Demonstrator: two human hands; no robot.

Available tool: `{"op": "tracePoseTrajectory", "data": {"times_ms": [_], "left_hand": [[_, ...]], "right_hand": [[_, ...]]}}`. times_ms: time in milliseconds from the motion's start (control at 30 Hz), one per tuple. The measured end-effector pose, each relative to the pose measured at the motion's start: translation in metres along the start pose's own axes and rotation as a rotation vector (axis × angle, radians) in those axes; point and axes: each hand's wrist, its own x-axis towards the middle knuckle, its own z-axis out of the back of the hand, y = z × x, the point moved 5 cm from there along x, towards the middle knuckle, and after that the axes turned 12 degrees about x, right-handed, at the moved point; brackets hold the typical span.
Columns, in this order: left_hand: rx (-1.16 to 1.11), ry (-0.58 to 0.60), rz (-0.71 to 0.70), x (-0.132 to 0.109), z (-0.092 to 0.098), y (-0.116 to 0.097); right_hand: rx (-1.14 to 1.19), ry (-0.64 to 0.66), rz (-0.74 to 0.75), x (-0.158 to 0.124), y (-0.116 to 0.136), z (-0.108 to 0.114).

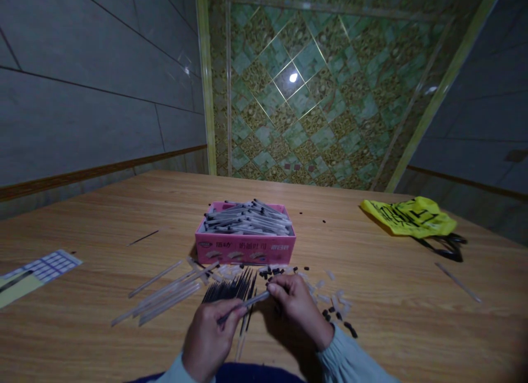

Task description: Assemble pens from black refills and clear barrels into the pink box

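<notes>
A slim grey pen (256,299) with a see-through barrel spans the gap between my two hands above the table. Its lower end is gripped by my left hand (212,331), thumb against fingers. At the upper end, the fingertips of my right hand (299,303) are pinched together; whether a small part is in them is hidden. Beneath and behind the hands lies a fan of dark pen refills (226,288). Left of these are several clear pen barrels (169,303). Small black plugs (272,271) and translucent caps (340,300) lie scattered around my right hand.
Behind the hands stands a pink box (247,251) heaped with assembled pens (247,218). A yellow bag (408,217) with dark straps is at the right, near a lone barrel (457,282). A checked card (41,273) lies far left on the wooden table (165,207).
</notes>
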Motion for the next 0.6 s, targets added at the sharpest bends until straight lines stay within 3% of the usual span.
{"op": "tracePoseTrajectory", "data": {"times_ms": [200, 267, 333, 467, 600], "left_hand": [[0.136, 0.009, -0.068, 0.005, 0.005, -0.004], [0.268, -0.069, -0.078, 0.009, 0.017, -0.002], [0.463, -0.221, -0.097, 0.013, 0.035, 0.001], [0.966, -0.367, 0.054, 0.016, 0.062, 0.016], [1.191, -0.252, 0.205, 0.016, 0.070, 0.040]], "right_hand": [[0.161, -0.034, -0.062, 0.004, -0.006, 0.004], [0.237, -0.113, -0.049, 0.007, -0.007, 0.012], [0.296, -0.207, -0.023, 0.009, -0.006, 0.022], [0.367, -0.322, -0.006, 0.009, -0.001, 0.033], [0.422, -0.415, 0.034, 0.006, 0.008, 0.039]]}}
